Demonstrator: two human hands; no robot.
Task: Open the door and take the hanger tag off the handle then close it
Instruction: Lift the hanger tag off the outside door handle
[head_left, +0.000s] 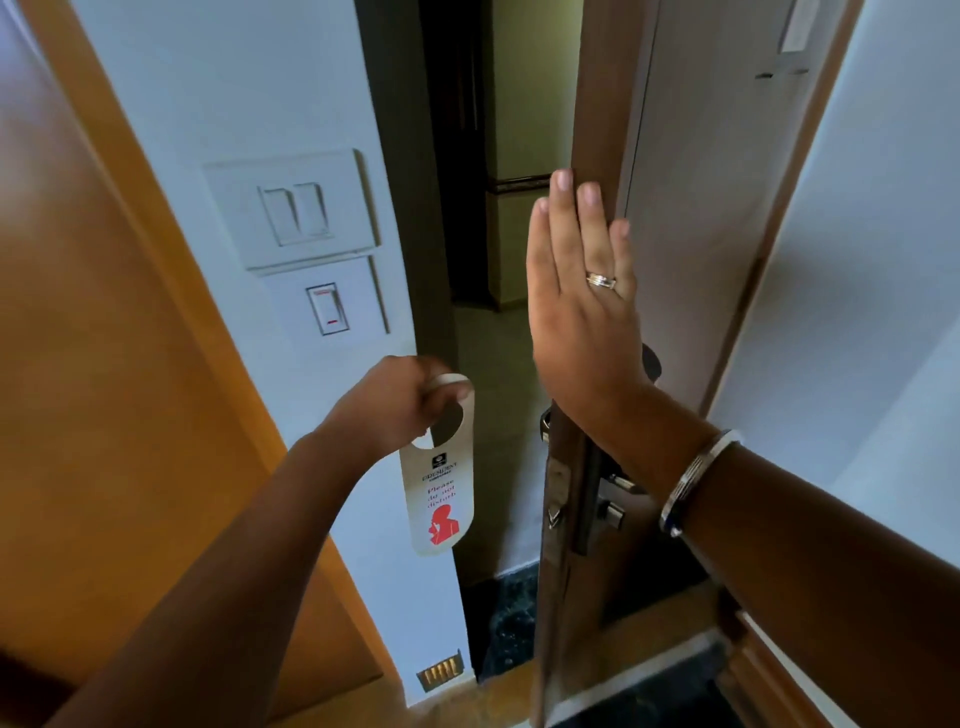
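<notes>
The brown door (691, 218) stands partly ajar, its edge facing me. My right hand (582, 291) lies flat against the door near its edge, fingers straight and together, above the metal lock plate and handle (608, 488). My left hand (395, 405) is closed on the top loop of a white hanger tag (439, 499) with red "Please do not disturb" print. The tag hangs free of the handle, in front of the wall left of the gap.
A white wall with two switch plates (291, 213) sits left of the dark door frame (410, 208). An orange-brown wooden panel (104, 364) fills the far left. Through the gap a dim corridor (519, 156) shows. A white wall is at the right.
</notes>
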